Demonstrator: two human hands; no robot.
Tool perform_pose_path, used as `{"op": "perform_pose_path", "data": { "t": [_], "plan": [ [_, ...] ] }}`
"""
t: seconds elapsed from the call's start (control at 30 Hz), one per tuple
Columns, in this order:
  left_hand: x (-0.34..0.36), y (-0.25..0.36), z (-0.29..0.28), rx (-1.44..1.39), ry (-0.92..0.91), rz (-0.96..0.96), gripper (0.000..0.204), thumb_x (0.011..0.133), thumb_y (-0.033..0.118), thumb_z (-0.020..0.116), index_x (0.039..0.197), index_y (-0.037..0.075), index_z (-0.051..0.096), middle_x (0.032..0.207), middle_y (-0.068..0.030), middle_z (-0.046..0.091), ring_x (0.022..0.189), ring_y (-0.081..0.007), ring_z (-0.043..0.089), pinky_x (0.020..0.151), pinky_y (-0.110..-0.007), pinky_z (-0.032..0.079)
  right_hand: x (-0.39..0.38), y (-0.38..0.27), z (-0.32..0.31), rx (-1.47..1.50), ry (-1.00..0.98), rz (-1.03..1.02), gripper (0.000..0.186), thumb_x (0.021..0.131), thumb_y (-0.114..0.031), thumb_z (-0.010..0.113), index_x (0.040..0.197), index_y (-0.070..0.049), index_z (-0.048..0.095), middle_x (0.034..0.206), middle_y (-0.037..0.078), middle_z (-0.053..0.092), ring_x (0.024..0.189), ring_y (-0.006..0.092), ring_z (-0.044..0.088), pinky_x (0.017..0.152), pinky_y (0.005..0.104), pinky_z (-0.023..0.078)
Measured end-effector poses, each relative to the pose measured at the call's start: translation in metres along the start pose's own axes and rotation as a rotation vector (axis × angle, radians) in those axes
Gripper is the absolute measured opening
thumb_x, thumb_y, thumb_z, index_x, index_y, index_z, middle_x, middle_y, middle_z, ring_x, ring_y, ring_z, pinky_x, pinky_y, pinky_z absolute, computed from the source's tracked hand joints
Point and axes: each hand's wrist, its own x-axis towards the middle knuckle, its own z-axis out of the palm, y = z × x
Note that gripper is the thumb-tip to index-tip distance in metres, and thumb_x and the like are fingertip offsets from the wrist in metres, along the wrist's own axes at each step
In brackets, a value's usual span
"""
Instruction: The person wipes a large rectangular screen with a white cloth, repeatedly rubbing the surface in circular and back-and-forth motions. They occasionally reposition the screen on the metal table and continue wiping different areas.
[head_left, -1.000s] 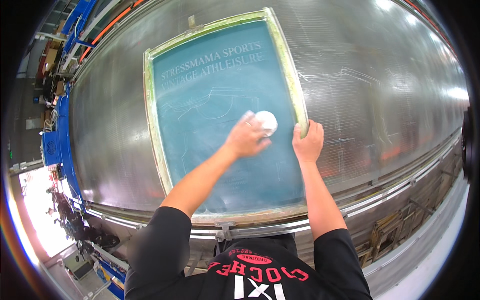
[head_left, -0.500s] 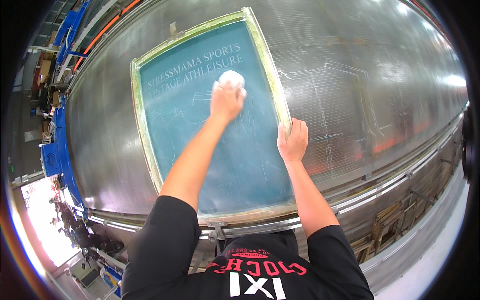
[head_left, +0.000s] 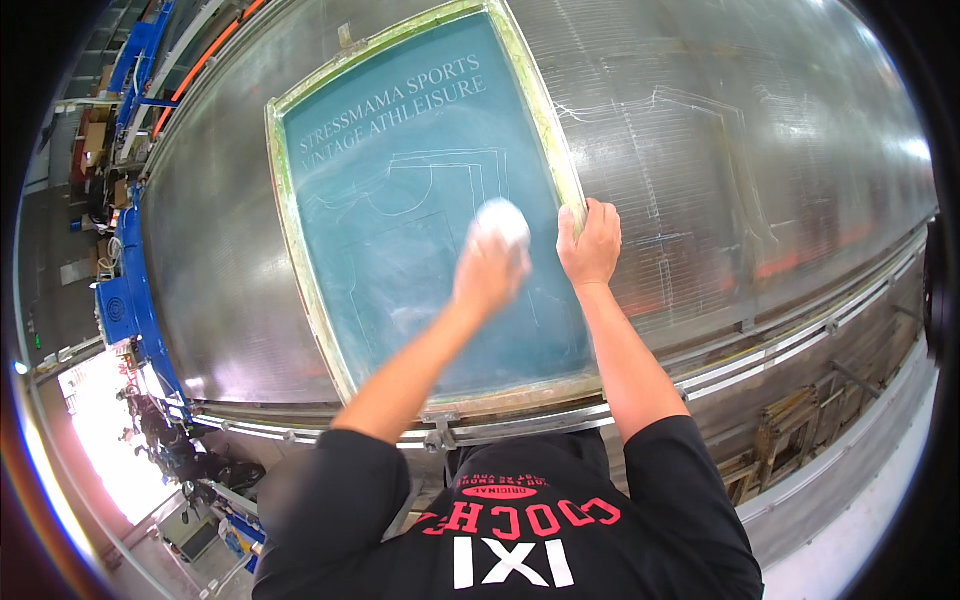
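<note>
A screen-printing frame [head_left: 541, 107] with yellow-green taped edges lies on a long metal table. Its blue-green mesh [head_left: 440, 345] carries pale lettering near the far end and thin outlines of a garment below. Blurred by motion, my left hand [head_left: 490, 272] is closed around a white wad of cloth [head_left: 503, 222] over the mesh, right of the middle. The wad seems to rest against the mesh. My right hand [head_left: 591, 243] grips the frame's right edge, thumb on the inner side and fingers over the outer side.
The grey metal table [head_left: 680, 200] extends to both sides, with faint drawn lines on its right part. A metal rail [head_left: 720, 374] runs along the near edge. Wooden frames [head_left: 795, 430] are stacked below at right. A blue machine [head_left: 127, 300] stands at far left.
My left hand has moved the white wad nearer and to the right across the mesh, uncovering more of the garment outline. My right hand keeps its hold on the frame edge.
</note>
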Motion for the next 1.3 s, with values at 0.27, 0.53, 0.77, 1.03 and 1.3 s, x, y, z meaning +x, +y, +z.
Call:
{"op": "perform_pose_path", "data": {
  "t": [0.27,0.53,0.77,1.03,1.3],
  "plan": [
    [-0.027,-0.034,-0.019,-0.051,-0.112,-0.404,0.051,0.101,0.044,0.055,0.135,0.007,0.063,0.141,-0.0273,0.056,0.140,-0.0437,0.046,0.119,-0.054,0.034,0.001,-0.011,-0.004,0.079,-0.010,0.015,0.038,0.094,-0.039,0.064,0.103,-0.002,0.063,0.101,0.014,0.059,0.098,0.0365,0.058,0.085,0.0498,0.048],
    [-0.078,0.064,-0.029,-0.090,-0.094,0.027,0.051,0.098,0.043,0.057,0.135,0.007,0.063,0.140,-0.0282,0.055,0.134,-0.0484,0.048,0.116,-0.056,0.037,0.003,0.009,0.000,0.189,0.028,0.022,0.038,0.096,-0.038,0.063,0.104,-0.001,0.066,0.099,0.016,0.061,0.101,0.0374,0.058,0.089,0.0490,0.047],
    [-0.019,0.070,-0.003,-0.126,-0.032,-0.073,0.042,0.100,0.031,0.055,0.133,0.007,0.065,0.133,-0.0256,0.060,0.130,-0.0444,0.053,0.112,-0.054,0.041,0.004,0.034,-0.024,0.546,-0.190,0.073,0.037,0.098,-0.036,0.064,0.113,-0.002,0.068,0.102,0.016,0.064,0.100,0.0306,0.061,0.089,0.0423,0.049],
    [-0.139,0.097,-0.035,-0.375,-0.283,-0.085,0.038,0.098,0.023,0.054,0.131,0.009,0.067,0.143,-0.0213,0.058,0.135,-0.0415,0.051,0.120,-0.050,0.034,-0.049,-0.040,-0.240,1.050,-0.517,0.187,0.018,0.097,-0.011,0.066,0.109,0.003,0.067,0.099,0.005,0.064,0.088,0.0104,0.059,0.077,0.0254,0.048],
    [-0.148,0.100,-0.038,-0.394,-0.193,-0.204,0.036,0.103,0.026,0.050,0.129,0.010,0.069,0.143,-0.0206,0.058,0.133,-0.0406,0.053,0.118,-0.048,0.038,-0.104,-0.184,-0.442,0.619,-0.264,-0.621,0.024,0.065,-0.024,0.080,0.083,-0.014,0.070,0.082,0.003,0.058,0.069,0.0225,0.057,0.059,0.0374,0.049]
  ]
}}
